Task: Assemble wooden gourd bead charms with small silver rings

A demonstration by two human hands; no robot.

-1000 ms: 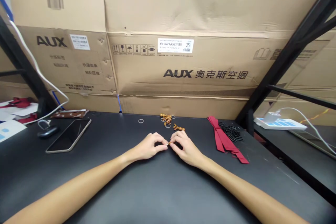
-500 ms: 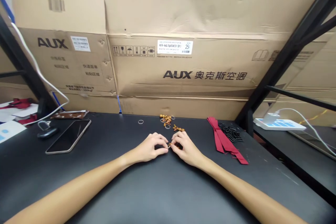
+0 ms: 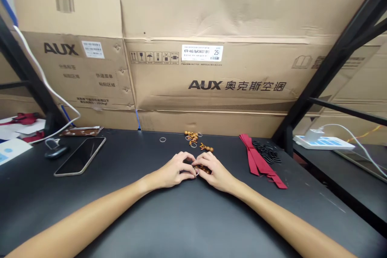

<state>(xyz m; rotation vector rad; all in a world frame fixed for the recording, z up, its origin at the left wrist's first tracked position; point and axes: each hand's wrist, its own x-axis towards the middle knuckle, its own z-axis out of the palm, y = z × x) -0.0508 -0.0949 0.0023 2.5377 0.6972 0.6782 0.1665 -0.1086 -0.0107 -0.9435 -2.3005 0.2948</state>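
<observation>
Both hands rest on the black table [image 3: 181,217] near its middle, fingertips meeting. My left hand [image 3: 175,171] is curled, its fingers pinched on a small metal ring. My right hand [image 3: 213,171] is curled too, holding a small string of brown wooden beads [image 3: 204,168] against that ring. Just beyond the hands lie more bead pieces with rings [image 3: 192,137] and another bead piece [image 3: 207,148]. A loose metal ring [image 3: 162,140] lies further left.
Red ribbons [image 3: 260,159] and a heap of black rings [image 3: 267,151] lie to the right. A phone [image 3: 80,156] and a dark key fob [image 3: 54,151] lie left. Cardboard boxes [image 3: 211,48] wall the back. A black shelf frame [image 3: 332,60] slants at right, with a power strip [image 3: 323,142] beyond.
My hands have drawn closer together, fingers now overlapping over the beads and ring. Nothing else on the table has moved.
</observation>
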